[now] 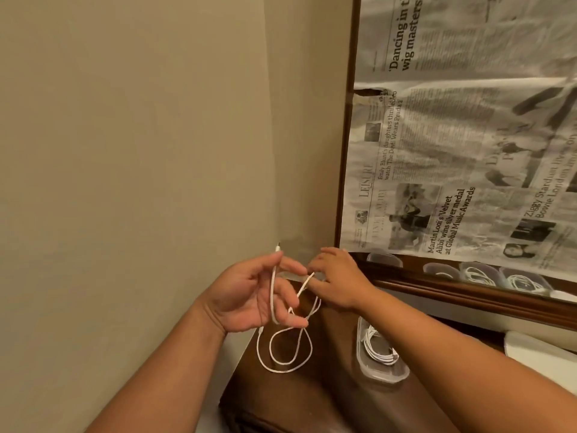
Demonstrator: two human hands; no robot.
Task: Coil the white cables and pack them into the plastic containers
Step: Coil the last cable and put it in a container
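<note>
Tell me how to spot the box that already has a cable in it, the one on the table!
Find the dark wooden table under both hands. The clear plastic container sits at its right side, below the right hand, with a coiled white cable inside. The other boxes only show as reflections in the mirror.

beige wall [140, 135], perhaps newspaper-covered mirror [468, 135]

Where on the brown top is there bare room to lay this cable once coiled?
Bare wood lies near the front edge of the brown top, below the dangling cable and left of the container. Crowded: under both hands, and along the mirror ledge, where more containers sit.
</note>
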